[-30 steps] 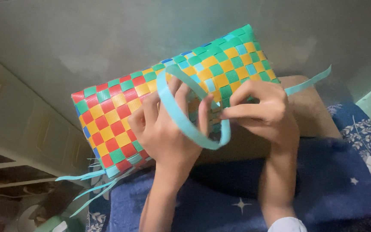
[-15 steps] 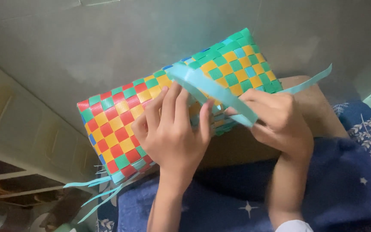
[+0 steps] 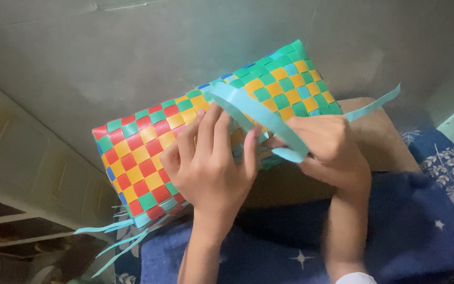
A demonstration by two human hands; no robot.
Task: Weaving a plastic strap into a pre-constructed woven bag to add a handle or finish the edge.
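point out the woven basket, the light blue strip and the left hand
woven basket point(image 3: 143, 158), head view, on its red and yellow checkered side
light blue strip point(image 3: 258, 117), head view, mid-loop
left hand point(image 3: 211, 171), head view, back of hand

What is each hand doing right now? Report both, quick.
Left hand: open, fingers spread flat on the woven basket.
Right hand: closed, pinching the light-blue strip.

There are no packages, labels, signs or screens to see here.
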